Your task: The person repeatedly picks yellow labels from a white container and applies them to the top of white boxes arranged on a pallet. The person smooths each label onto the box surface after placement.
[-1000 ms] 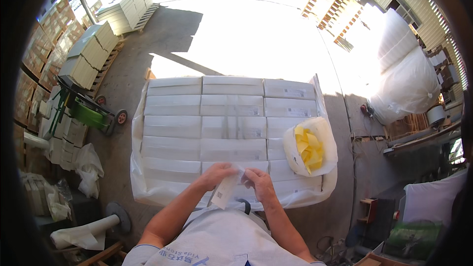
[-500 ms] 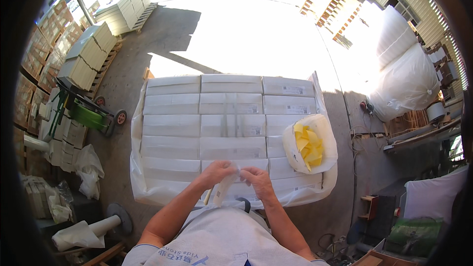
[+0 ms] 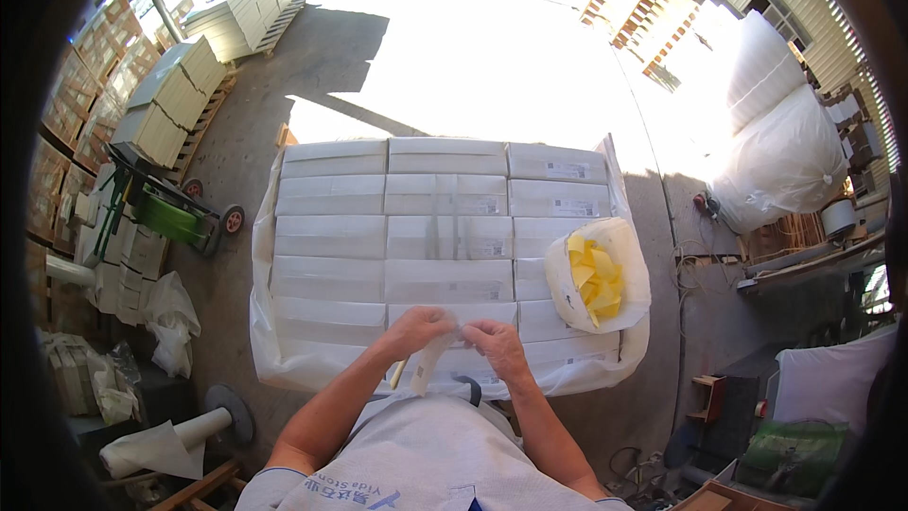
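My left hand (image 3: 419, 328) and my right hand (image 3: 498, 345) meet over the near edge of a pallet load of white boxes (image 3: 416, 227), laid in rows inside a clear plastic liner. Together they pinch a thin pale strip (image 3: 431, 361) that hangs down between them toward my chest. To the right, a white bag (image 3: 619, 246) lies open on the boxes, and yellow pieces (image 3: 594, 279) show inside it.
A green hand truck (image 3: 175, 213) stands left of the load, beside stacks of white and brown cartons (image 3: 165, 104). Large white sacks (image 3: 780, 147) and wooden pallets (image 3: 643, 9) are at the right and far side. A paper roll (image 3: 165, 445) lies at lower left.
Both hands stay at the near edge of the load and have shifted only slightly. The pale strip now hangs a little lower between them.
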The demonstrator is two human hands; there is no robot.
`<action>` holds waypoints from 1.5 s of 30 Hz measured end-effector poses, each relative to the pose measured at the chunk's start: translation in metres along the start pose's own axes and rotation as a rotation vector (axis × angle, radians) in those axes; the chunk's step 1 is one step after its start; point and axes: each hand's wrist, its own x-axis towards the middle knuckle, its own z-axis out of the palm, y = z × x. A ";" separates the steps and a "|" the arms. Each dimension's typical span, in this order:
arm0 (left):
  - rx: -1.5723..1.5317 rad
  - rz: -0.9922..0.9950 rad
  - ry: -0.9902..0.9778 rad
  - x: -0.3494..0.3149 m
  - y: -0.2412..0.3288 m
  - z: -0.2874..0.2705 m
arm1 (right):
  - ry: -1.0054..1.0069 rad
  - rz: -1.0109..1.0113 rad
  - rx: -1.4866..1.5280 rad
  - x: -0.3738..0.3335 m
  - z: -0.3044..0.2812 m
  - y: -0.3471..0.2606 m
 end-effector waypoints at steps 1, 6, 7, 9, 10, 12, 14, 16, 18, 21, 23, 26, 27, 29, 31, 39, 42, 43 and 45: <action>0.008 -0.003 0.000 0.000 0.000 0.000 | 0.006 -0.024 -0.008 0.000 0.001 0.001; 0.048 0.060 0.022 0.001 0.000 0.006 | 0.087 -0.140 -0.150 0.004 0.008 0.010; 0.068 0.077 0.040 -0.001 0.000 0.007 | 0.106 -0.126 -0.145 0.005 0.011 0.012; 0.176 0.113 0.089 -0.003 0.001 0.012 | 0.170 -0.149 -0.313 0.003 0.015 0.015; 0.230 0.130 0.115 -0.003 0.002 0.014 | 0.199 -0.151 -0.374 0.003 0.017 0.016; 0.280 0.137 0.107 -0.003 0.003 0.015 | 0.230 -0.176 -0.421 0.003 0.019 0.019; 0.354 0.157 0.108 -0.002 0.003 0.017 | 0.258 -0.200 -0.453 0.003 0.019 0.021; 0.373 0.180 0.108 0.000 0.002 0.019 | 0.286 -0.201 -0.477 0.003 0.020 0.024; 0.413 0.197 0.111 0.003 0.001 0.018 | 0.328 -0.244 -0.513 0.004 0.020 0.025; 0.422 0.177 0.102 0.007 0.004 0.021 | 0.347 -0.210 -0.512 0.002 0.018 0.023; 0.317 0.113 0.080 0.006 0.007 0.017 | 0.327 -0.174 -0.425 0.002 0.017 0.020; -0.018 0.007 0.091 0.004 0.015 0.010 | 0.320 -0.188 -0.224 0.000 0.018 0.014; -0.108 -0.018 0.088 0.003 0.017 0.008 | 0.350 -0.225 -0.184 0.000 0.019 0.012; -0.291 -0.063 0.088 0.000 0.020 0.003 | 0.389 -0.303 -0.196 -0.002 0.020 0.007; -0.295 -0.082 0.102 0.000 0.023 0.002 | 0.398 -0.425 -0.289 -0.009 0.019 0.002; -0.078 0.062 0.127 0.005 0.017 0.017 | 0.402 -0.369 -0.339 0.001 0.020 -0.004; 0.148 0.156 0.161 0.006 0.016 0.020 | 0.367 -0.211 -0.216 0.004 0.013 -0.004; 0.150 0.149 0.146 0.007 0.016 0.020 | 0.338 -0.189 -0.164 0.005 0.010 -0.004; 0.122 0.145 0.123 0.008 0.018 0.019 | 0.322 -0.094 -0.039 0.010 0.005 -0.003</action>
